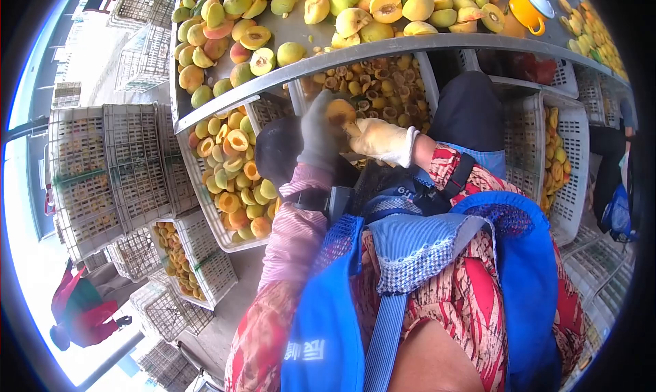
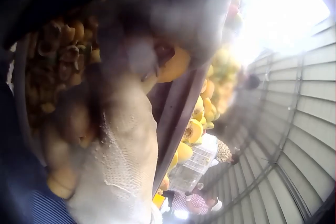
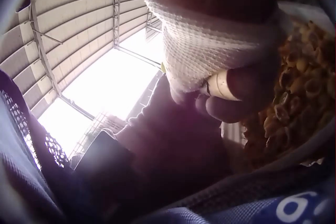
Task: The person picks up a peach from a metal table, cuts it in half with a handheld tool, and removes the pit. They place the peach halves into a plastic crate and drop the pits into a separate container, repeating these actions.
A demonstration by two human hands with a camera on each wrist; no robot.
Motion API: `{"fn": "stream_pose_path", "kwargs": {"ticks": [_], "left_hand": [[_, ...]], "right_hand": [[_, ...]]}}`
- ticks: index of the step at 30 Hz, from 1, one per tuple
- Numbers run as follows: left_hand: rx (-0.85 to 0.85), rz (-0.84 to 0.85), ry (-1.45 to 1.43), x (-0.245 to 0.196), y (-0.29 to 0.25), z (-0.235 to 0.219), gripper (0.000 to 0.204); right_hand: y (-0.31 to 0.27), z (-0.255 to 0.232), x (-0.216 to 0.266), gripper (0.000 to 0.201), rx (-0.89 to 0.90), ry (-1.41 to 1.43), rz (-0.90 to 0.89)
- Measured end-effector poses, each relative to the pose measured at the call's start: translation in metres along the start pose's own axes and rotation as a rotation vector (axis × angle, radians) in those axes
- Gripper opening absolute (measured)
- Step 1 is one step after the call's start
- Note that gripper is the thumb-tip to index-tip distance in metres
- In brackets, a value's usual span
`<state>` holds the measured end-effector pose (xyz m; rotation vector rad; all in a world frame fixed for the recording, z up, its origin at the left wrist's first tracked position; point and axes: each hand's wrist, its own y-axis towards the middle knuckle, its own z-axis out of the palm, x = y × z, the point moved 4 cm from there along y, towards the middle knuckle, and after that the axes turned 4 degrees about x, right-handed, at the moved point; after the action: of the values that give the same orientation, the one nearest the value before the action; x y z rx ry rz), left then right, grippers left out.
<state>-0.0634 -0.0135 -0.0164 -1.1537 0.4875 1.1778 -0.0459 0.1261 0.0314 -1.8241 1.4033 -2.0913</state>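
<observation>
The left hand [image 1: 318,129], in a grey glove, holds a yellow fruit [image 1: 339,110] over a crate [image 1: 428,84] of brownish fruit pieces. Against that fruit is the right hand [image 1: 383,141], in a cream glove, with its fingers curled. In the right wrist view the right hand [image 3: 205,50] grips a short, pale handle-like piece [image 3: 224,85]; its far end is hidden. The left wrist view is blurred, with the fruit [image 2: 176,65] beyond the right glove [image 2: 118,150]. Which part of the fruit is touched cannot be told.
A metal-edged table [image 1: 383,48] with whole and halved fruit and a yellow mug [image 1: 526,10] lies ahead. A crate of fruit halves [image 1: 236,180] stands at the left, another crate [image 1: 567,166] at the right. Stacked crates [image 1: 109,173] and a person [image 1: 85,310] are farther left.
</observation>
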Motion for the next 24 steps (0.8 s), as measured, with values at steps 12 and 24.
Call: {"fn": "stream_pose_path", "kwargs": {"ticks": [12, 24], "left_hand": [[0.259, 0.177, 0.224, -0.026, -0.02, 0.034, 0.035], [0.481, 0.026, 0.348, -0.049, -0.039, 0.077, 0.042]], "right_hand": [[-0.029, 0.001, -0.009, 0.016, 0.431, 0.912, -0.025], [-0.058, -0.001, -0.016, 0.028, 0.559, 1.08, -0.122]]}}
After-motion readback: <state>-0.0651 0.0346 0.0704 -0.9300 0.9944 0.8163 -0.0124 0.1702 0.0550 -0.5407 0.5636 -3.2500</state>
